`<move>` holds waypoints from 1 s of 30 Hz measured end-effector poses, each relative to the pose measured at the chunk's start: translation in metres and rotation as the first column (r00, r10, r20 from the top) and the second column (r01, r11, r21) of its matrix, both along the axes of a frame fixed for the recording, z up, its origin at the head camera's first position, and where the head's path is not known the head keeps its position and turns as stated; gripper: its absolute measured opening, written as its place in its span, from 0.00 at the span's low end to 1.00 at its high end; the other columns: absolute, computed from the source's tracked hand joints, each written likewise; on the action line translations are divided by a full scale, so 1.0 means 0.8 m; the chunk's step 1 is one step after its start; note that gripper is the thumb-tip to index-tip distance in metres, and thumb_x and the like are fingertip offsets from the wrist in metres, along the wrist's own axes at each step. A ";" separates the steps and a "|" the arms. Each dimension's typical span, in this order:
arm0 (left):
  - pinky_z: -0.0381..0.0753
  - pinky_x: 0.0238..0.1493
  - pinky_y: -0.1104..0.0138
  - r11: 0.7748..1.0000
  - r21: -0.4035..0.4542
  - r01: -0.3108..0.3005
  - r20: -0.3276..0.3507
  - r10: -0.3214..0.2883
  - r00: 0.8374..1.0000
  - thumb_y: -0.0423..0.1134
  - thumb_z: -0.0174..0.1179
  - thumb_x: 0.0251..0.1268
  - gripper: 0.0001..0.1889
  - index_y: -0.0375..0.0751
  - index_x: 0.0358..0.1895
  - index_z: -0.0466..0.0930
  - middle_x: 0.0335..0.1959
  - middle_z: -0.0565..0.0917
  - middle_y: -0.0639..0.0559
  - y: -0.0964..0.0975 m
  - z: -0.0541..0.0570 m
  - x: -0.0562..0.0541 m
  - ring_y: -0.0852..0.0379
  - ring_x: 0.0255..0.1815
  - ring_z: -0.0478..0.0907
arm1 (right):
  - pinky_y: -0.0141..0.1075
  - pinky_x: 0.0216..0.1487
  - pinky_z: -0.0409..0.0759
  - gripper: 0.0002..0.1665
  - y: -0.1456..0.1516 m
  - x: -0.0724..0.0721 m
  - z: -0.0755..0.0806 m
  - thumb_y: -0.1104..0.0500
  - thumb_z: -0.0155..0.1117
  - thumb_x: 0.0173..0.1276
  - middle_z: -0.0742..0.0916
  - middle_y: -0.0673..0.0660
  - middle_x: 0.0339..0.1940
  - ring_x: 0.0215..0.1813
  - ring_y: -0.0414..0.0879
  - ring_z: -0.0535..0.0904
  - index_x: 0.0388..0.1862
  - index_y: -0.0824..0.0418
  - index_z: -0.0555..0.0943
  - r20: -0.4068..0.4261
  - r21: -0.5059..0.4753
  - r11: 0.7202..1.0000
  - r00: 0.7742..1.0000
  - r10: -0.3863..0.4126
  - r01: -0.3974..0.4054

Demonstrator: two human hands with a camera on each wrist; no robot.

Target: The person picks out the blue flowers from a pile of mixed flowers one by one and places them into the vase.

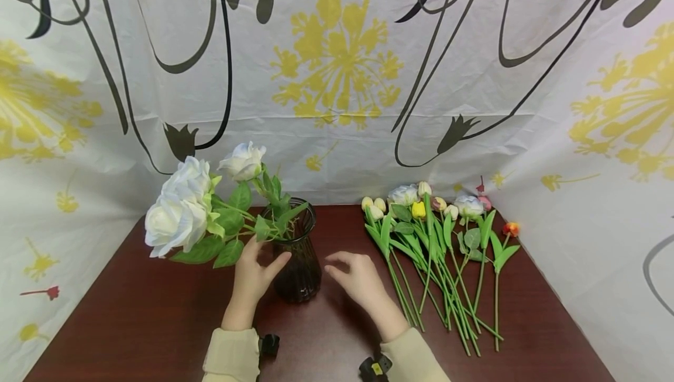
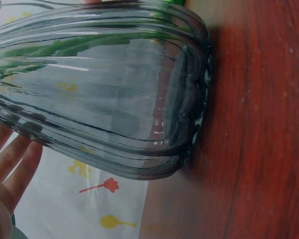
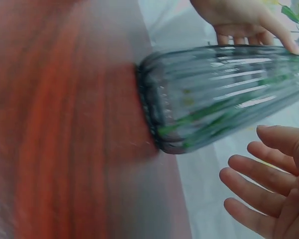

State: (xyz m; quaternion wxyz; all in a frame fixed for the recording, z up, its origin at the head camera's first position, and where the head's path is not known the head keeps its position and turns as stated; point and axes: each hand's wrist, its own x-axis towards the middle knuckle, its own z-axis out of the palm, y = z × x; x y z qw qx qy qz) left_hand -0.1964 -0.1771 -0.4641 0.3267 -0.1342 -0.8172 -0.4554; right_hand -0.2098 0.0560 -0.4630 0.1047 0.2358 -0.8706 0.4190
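A dark, ribbed glass vase (image 1: 297, 268) stands upright on the table. White-blue roses (image 1: 179, 209) with green leaves lean out of its mouth to the left, and green stems (image 2: 79, 47) show through the glass. My left hand (image 1: 253, 274) is at the vase's left side, its fingertips (image 2: 32, 152) at the glass in the left wrist view and its thumb held apart from the fingers. To the right of the vase is my right hand (image 1: 360, 279), holding nothing. In the right wrist view, its spread, relaxed fingers (image 3: 254, 169) stand a little away from the glass.
Several loose tulips (image 1: 418, 210) and pale blue roses (image 1: 468, 206) lie on the right of the dark red table (image 1: 326, 341), stems towards the near edge. A patterned white cloth (image 1: 337, 154) hangs behind and at both sides.
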 end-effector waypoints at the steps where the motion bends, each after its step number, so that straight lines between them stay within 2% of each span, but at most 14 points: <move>1: 0.78 0.31 0.51 1.000 0.000 0.001 0.000 -0.001 1.000 0.41 0.73 0.50 0.24 0.39 0.52 0.80 0.42 0.80 0.47 0.000 0.000 0.000 0.51 0.37 0.77 | 0.41 0.46 0.80 0.09 0.002 -0.001 0.002 0.59 0.68 0.63 0.88 0.50 0.38 0.44 0.46 0.83 0.41 0.60 0.86 0.002 0.001 1.000 1.000 -0.008 0.008; 8: 0.78 0.34 0.48 1.000 0.006 0.003 0.008 -0.003 1.000 0.41 0.73 0.50 0.26 0.38 0.54 0.79 0.46 0.80 0.44 0.001 0.001 -0.001 0.48 0.40 0.77 | 0.42 0.45 0.80 0.11 0.020 -0.003 0.018 0.57 0.68 0.64 0.88 0.50 0.39 0.45 0.46 0.83 0.43 0.60 0.86 0.033 0.017 0.998 0.997 -0.068 0.068; 15: 0.78 0.36 0.49 1.000 0.012 0.006 0.021 -0.006 1.000 0.42 0.73 0.51 0.27 0.38 0.55 0.78 0.48 0.80 0.43 0.001 0.001 -0.002 0.47 0.43 0.77 | 0.44 0.44 0.80 0.11 0.040 -0.003 0.037 0.56 0.68 0.64 0.87 0.50 0.41 0.45 0.47 0.83 0.45 0.57 0.86 0.085 -0.007 0.990 0.987 -0.137 0.138; 23: 0.78 0.39 0.48 1.000 0.009 0.008 0.011 -0.009 1.000 0.41 0.73 0.50 0.28 0.38 0.56 0.78 0.50 0.80 0.42 0.001 0.001 -0.001 0.45 0.45 0.77 | 0.41 0.39 0.81 0.11 0.062 0.001 0.062 0.57 0.68 0.65 0.87 0.51 0.40 0.39 0.44 0.83 0.46 0.57 0.85 0.067 -0.037 0.976 0.975 -0.213 0.216; 30: 0.78 0.36 0.51 1.000 -0.005 0.004 -0.003 -0.004 1.000 0.42 0.73 0.51 0.27 0.39 0.56 0.78 0.47 0.80 0.43 0.001 -0.001 -0.002 0.48 0.42 0.77 | 0.41 0.35 0.81 0.12 0.081 0.008 0.080 0.57 0.67 0.65 0.87 0.51 0.36 0.35 0.46 0.83 0.47 0.57 0.85 0.056 -0.055 0.956 0.957 -0.284 0.287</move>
